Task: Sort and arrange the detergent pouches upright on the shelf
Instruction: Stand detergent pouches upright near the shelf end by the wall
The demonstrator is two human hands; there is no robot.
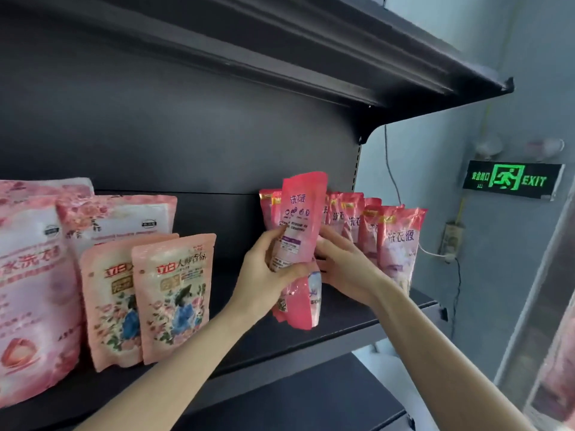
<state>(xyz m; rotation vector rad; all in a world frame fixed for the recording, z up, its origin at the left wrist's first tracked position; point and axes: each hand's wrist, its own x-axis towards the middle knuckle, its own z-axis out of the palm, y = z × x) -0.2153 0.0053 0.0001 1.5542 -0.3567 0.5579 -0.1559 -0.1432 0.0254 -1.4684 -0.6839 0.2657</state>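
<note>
Gripping the pink pouch (299, 219) round its middle with curled left hand (264, 272), upright just above the shelf (342, 325), right hand (345, 265) at its right edge, hold there impossible to tell, matching pouch row (398, 244) just right of the grip.

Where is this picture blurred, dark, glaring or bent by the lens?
Head view: the large pink-and-white pouch at the left edge is smeared, its print hazy; the glossy red plastic pouch in the middle shows soft glare, print legible; the black metal upper shelf is dark and slightly bowed by the wide lens; the green lit exit sign glows, edges soft.
</note>
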